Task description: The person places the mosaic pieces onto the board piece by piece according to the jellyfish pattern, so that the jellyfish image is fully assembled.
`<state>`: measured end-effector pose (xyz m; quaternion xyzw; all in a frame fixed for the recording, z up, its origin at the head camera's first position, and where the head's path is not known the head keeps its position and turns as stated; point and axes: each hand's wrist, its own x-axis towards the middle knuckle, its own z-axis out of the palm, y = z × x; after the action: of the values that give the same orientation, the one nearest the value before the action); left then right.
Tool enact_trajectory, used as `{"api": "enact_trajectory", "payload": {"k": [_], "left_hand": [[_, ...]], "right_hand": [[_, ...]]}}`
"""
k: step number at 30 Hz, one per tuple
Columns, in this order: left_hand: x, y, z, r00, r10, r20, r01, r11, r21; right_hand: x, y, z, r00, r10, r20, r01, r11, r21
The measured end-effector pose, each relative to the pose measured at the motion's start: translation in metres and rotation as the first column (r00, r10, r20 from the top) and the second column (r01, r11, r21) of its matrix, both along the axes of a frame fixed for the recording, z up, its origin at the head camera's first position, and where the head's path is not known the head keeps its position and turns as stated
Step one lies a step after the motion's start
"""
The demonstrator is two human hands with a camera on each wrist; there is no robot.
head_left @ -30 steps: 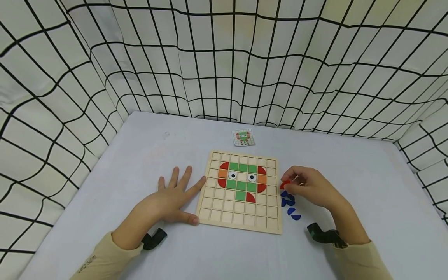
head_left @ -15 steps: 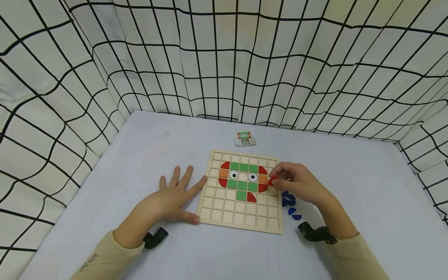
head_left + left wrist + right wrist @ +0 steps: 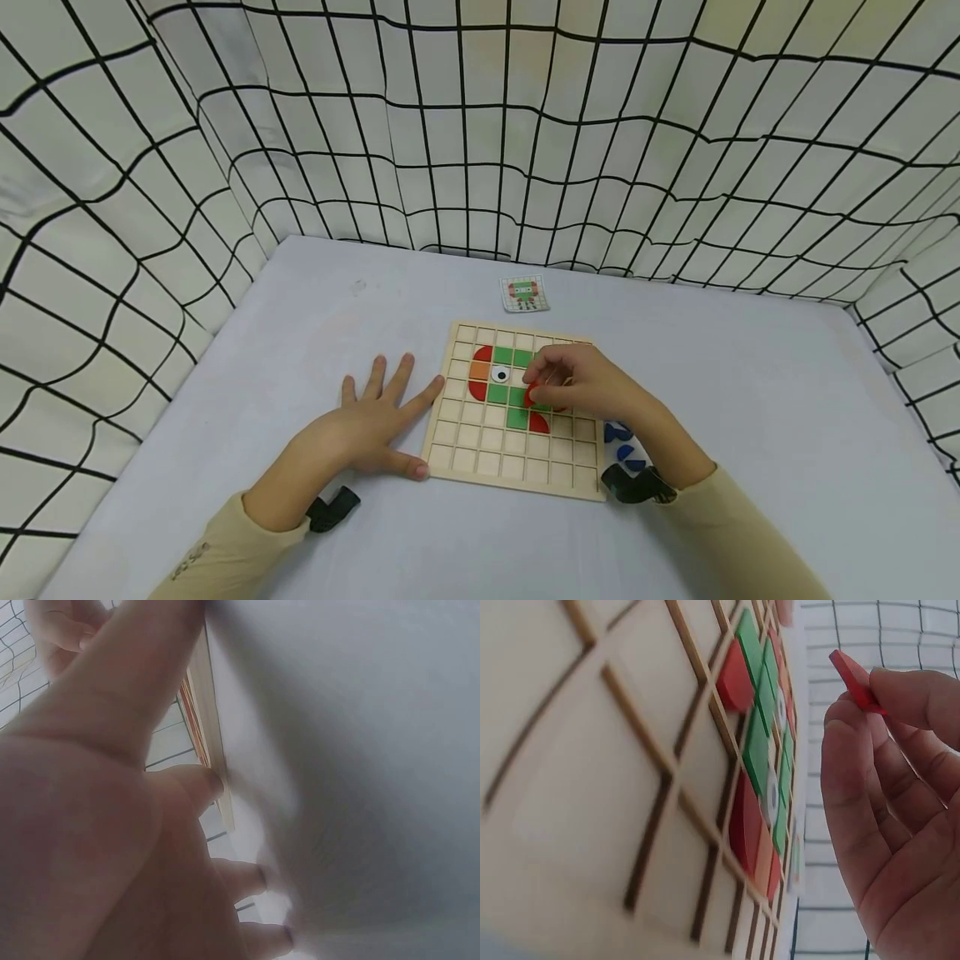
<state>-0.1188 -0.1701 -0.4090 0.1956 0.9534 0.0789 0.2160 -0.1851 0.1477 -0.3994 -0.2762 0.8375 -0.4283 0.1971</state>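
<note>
A square wooden grid board [image 3: 465, 458] lies on the white table, with green squares [image 3: 517, 418], red quarter-round pieces [image 3: 538, 423], an orange square [image 3: 479, 370] and a round eye piece [image 3: 500, 375] set in its cells. My right hand [image 3: 581, 379] is over the board's right half and pinches a red piece [image 3: 859, 686] between thumb and fingers, raised above the cells in the right wrist view. It hides part of the pattern in the head view. My left hand [image 3: 363, 429] lies spread on the table, its thumb and index fingertips at the board's left edge.
Several blue pieces [image 3: 624, 454] lie just right of the board, partly behind my right wrist. A small picture card [image 3: 524, 294] with a similar pattern lies beyond the board. Black netting [image 3: 465, 167] over white sheeting surrounds the table [image 3: 750, 375].
My right hand has moved left from beside the blue pieces to over the board, carrying the red piece. My left hand has stayed in place.
</note>
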Motion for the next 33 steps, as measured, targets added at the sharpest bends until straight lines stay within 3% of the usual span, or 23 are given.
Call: {"api": "enact_trajectory", "payload": {"k": [14, 21, 33], "left_hand": [[0.000, -0.001, -0.001, 1.000, 0.006, 0.016, -0.007, 1.000, 0.010], [0.000, -0.001, 0.000, 1.000, -0.003, 0.012, 0.002, 1.000, 0.012], [0.000, 0.001, 0.000, 1.000, -0.005, 0.006, 0.005, 1.000, 0.000]], "right_hand": [[0.008, -0.045, -0.003, 0.996, 0.074, -0.052, -0.066, 0.988, 0.138], [0.011, -0.049, -0.002, 0.993, 0.109, -0.050, -0.097, 0.976, 0.195], [0.009, -0.053, -0.010, 0.977, 0.148, -0.151, -0.092, 0.941, 0.325]]}}
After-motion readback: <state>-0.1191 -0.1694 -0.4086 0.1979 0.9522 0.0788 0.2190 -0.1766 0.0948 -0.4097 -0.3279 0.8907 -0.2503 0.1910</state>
